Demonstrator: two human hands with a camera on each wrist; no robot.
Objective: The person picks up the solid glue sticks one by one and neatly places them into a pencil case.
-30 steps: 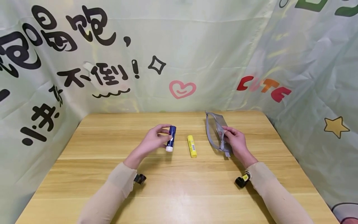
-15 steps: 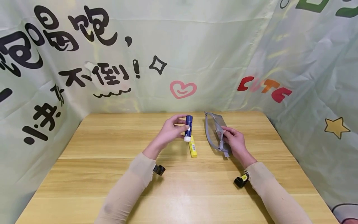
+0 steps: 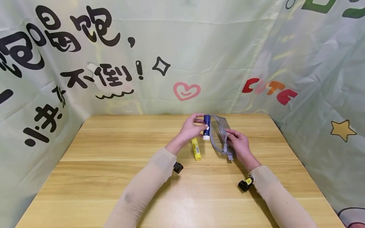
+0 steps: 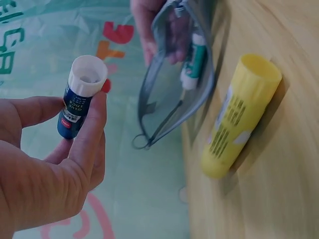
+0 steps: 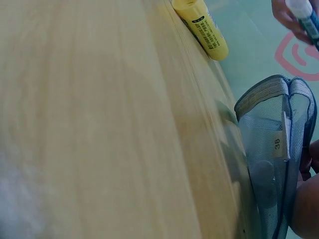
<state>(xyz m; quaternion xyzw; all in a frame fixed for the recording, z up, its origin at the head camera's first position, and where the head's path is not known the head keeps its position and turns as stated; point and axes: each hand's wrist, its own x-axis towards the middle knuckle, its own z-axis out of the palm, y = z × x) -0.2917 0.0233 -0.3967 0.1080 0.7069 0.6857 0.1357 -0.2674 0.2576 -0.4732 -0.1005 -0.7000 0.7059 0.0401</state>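
My left hand (image 3: 188, 128) pinches a dark blue glue stick (image 3: 206, 126) with a white end, held above the table at the pouch's left edge. With my right hand (image 3: 240, 145) I grip one side of a grey mesh zip pouch (image 3: 225, 123), whose mouth gapes towards the left hand. Inside it, the left wrist view shows a green-and-white glue stick (image 4: 195, 60). A yellow glue stick (image 3: 196, 149) lies on the table left of the pouch, below my left hand. In the right wrist view a paper tag (image 5: 278, 144) shows on the pouch.
The wooden table (image 3: 114, 183) reaches back to a pale printed cloth (image 3: 222, 57), which also hangs along both sides. A small black camera sits on each wrist, the left one (image 3: 178, 167) and the right one (image 3: 244, 185).
My left hand has carried the blue glue stick rightwards and a little farther back, past the yellow one to the pouch's mouth. The right hand and pouch have barely moved.
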